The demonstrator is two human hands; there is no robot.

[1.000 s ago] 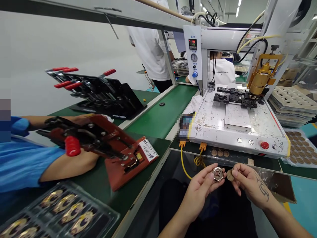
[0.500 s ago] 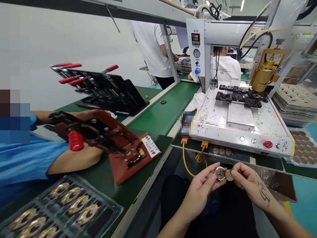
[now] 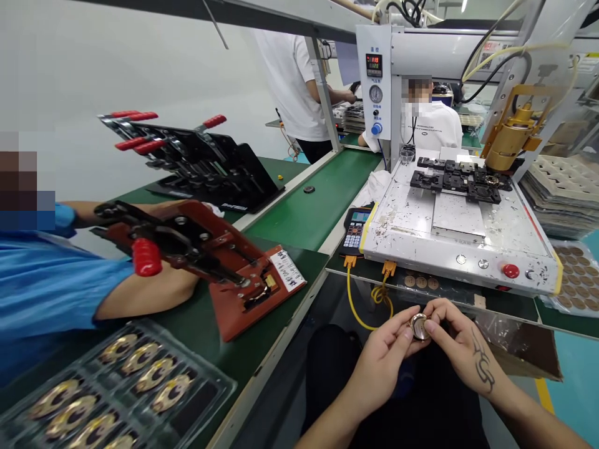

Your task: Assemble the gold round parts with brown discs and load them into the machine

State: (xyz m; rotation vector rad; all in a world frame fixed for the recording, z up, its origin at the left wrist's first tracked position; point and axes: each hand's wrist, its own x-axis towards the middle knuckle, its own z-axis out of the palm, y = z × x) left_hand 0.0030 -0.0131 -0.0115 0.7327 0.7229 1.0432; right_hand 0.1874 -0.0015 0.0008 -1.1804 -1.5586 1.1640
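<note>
My left hand (image 3: pixel 384 354) is closed around the edge of a small, round, shiny metal watch case (image 3: pixel 413 322), held above my lap. Against its open face lies a thin brown disc (image 3: pixel 422 329). The thumb and fingers of my right hand (image 3: pixel 453 337) are closed on the disc at the right side of the case. Fingertips partly cover both pieces, so I cannot tell whether the disc sits fully inside the rim.
Ahead stands a white bench machine (image 3: pixel 397 234) with a black fixture (image 3: pixel 456 179) and keypad controller (image 3: pixel 356 229). Brown discs (image 3: pixel 578 277) lie on a sheet at right. Leftward are a red-brown clamp press (image 3: pixel 234 299), a tray of gold parts (image 3: pixel 187 380) and a co-worker's blue sleeve (image 3: pixel 60 274).
My right hand has moved left and brought the brown disc from beside the watch case onto its face. My left hand still holds the case. The view has shifted slightly.
</note>
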